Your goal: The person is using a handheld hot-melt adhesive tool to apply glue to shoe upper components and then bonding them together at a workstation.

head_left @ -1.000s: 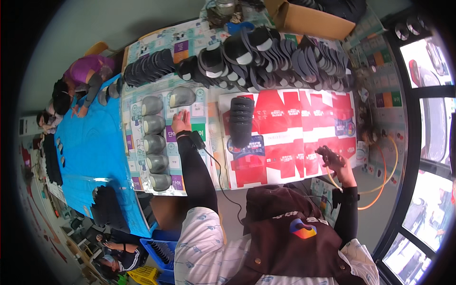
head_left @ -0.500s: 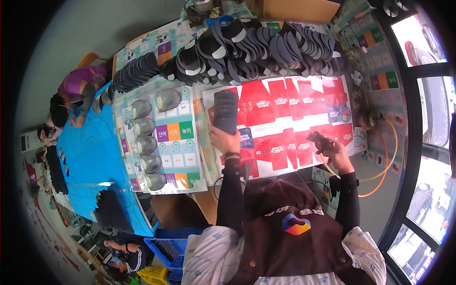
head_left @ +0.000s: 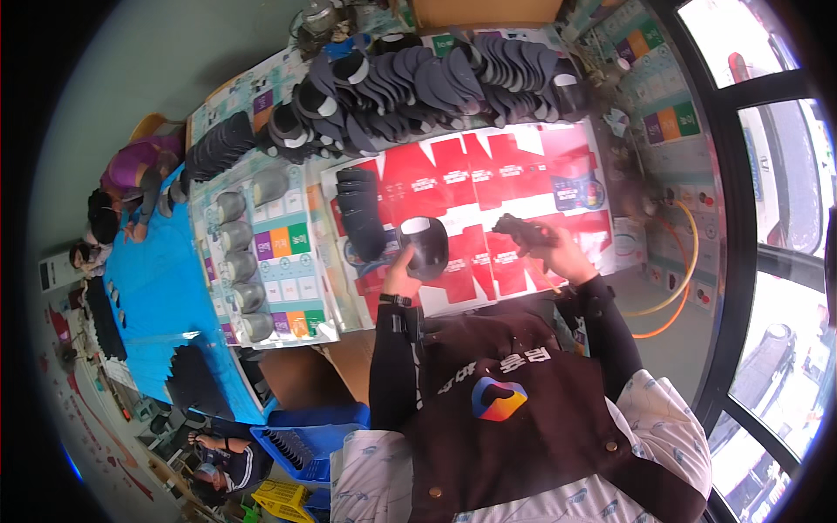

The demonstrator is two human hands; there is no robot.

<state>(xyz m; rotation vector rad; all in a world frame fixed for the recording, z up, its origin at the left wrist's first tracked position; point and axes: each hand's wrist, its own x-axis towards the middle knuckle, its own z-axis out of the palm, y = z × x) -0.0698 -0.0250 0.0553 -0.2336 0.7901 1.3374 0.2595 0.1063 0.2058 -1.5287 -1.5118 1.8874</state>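
Observation:
My left hand [head_left: 401,281] pinches the lower left edge of a dark rounded piece [head_left: 431,251] with a pale patch, like a shoe upper. Just left of it, a stack of dark curved pieces [head_left: 359,213] lies on a red and white printed sheet [head_left: 449,161]. Over the right part of that sheet, my right hand [head_left: 568,257] is closed around a dark spray gun [head_left: 526,232], its nozzle end toward the left. Between the gun and the held piece there is a gap.
Rows of dark curved pieces [head_left: 418,83] line the table's far side. Several grey domed forms [head_left: 237,235] stand at left, near a blue-covered table [head_left: 157,288] where another person [head_left: 139,174] works. Yellow and orange hoses [head_left: 689,279] loop at right, beside windows. Blue crates [head_left: 305,444] stand below left.
My left hand has moved from the stack's near end and now holds up a single rounded piece beside it. My view has shifted, and the spray gun has turned slightly.

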